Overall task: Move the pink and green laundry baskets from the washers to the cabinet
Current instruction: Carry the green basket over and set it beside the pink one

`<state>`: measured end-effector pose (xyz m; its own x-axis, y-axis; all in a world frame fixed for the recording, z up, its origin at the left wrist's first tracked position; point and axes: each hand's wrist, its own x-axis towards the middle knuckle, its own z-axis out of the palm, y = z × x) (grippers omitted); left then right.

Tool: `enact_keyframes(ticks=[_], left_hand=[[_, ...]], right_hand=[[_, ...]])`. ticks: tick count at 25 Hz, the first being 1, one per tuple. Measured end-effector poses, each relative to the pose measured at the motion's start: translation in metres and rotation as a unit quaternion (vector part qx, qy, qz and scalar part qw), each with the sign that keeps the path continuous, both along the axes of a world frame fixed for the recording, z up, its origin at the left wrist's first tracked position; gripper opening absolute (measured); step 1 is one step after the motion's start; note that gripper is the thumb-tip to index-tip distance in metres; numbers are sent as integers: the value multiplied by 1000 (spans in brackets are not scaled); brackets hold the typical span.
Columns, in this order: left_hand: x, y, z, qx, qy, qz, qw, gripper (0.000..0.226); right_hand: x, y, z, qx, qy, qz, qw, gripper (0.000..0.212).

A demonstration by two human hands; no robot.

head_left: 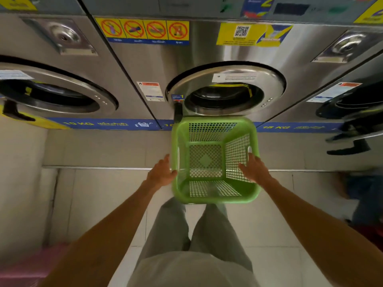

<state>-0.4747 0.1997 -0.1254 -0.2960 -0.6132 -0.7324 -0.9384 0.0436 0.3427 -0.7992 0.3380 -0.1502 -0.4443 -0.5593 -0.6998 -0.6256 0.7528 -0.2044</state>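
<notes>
The green laundry basket (215, 195) is empty and sits right in front of the middle washer (226, 94), below its round door. My left hand (160, 172) is at the basket's left side, fingers spread, thumb just touching the outer rim. My right hand (256, 168) is on the basket's right wall by the handle hole, thumb inside and fingers over the rim. Part of the pink laundry basket (31, 266) shows blurred at the bottom left corner, on the floor beside my left arm. I cannot tell whether the green basket rests on the floor or is lifted.
A second washer (51, 94) stands to the left and a third, with its dark door (350, 117) swung open, to the right. A low tiled step (103, 154) runs under the washers. My legs (186, 228) stand on the pale tile floor just behind the basket.
</notes>
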Motion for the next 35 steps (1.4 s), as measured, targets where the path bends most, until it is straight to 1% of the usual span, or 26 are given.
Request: enact_keyframes(ticks=[1, 3, 6, 9, 11, 12, 13, 14, 15, 17, 18, 19, 20, 23, 24, 26, 29, 30, 31, 32, 33, 34, 35], left_hand=[[-4, 1, -4, 5, -2, 15, 1000, 83], [-15, 5, -15, 22, 2, 65, 998, 86], [-33, 9, -44, 27, 15, 148, 988, 93], [-52, 7, -76, 21, 34, 223, 974, 106], [-63, 6, -95, 28, 50, 282, 958, 110], [-68, 5, -103, 21, 50, 304, 951, 111], [-68, 1, -107, 20, 52, 328, 943, 111], [-66, 0, -106, 30, 60, 364, 929, 115], [-59, -2, -101, 55, 80, 412, 906, 118], [-45, 1, -92, 119, 154, 500, 844, 111], [-35, 9, -88, 156, 181, 526, 816, 109], [-25, 20, -84, 178, 188, 539, 802, 112], [-18, 31, -87, 184, 189, 545, 796, 110], [-12, 60, -100, 171, 172, 561, 791, 64], [-8, 72, -102, 170, 149, 565, 793, 59], [3, 92, -93, 150, 139, 564, 800, 61], [39, 113, -60, 114, 145, 613, 768, 67], [55, 119, -48, 107, 145, 613, 769, 62], [72, 124, -34, 96, 131, 602, 782, 54], [93, 130, -24, 69, 109, 596, 792, 53], [109, 134, -13, 43, 83, 598, 796, 61], [125, 140, -5, 14, 74, 619, 782, 75], [145, 147, 8, -23, 82, 647, 758, 83]], right_hand=[[-9, 0, -7, 1, 1, -3, 1000, 89], [-31, -3, -24, 6, -7, -22, 1000, 83], [-64, -6, -51, 22, -11, -83, 996, 75], [-90, -4, -77, 37, -25, -117, 992, 81], [-96, 0, -94, 61, -70, -143, 985, 84], [-97, 1, -99, 58, -108, -185, 975, 80], [-96, 2, -100, 51, -142, -219, 964, 71], [-95, 4, -102, 41, -169, -238, 956, 61], [-94, 7, -102, 41, -179, -235, 955, 54], [-93, 11, -91, 54, -192, -242, 950, 46], [-94, 13, -87, 57, -200, -242, 948, 45], [-92, 14, -80, 59, -206, -240, 947, 43], [-91, 14, -76, 55, -213, -240, 946, 42], [-90, 4, -65, 63, -223, -213, 949, 36], [-88, 2, -62, 71, -226, -198, 951, 35], [-81, -2, -53, 88, -221, -160, 958, 35], [-45, -30, -37, 100, -236, -102, 961, 38], [-28, -42, -35, 100, -237, -82, 963, 38], [-8, -54, -31, 104, -232, -54, 966, 38], [15, -68, -27, 104, -231, -18, 967, 39], [38, -83, -20, 105, -216, 25, 970, 40], [60, -97, -18, 96, -197, 73, 973, 42], [88, -114, -12, 81, -172, 128, 973, 43]])
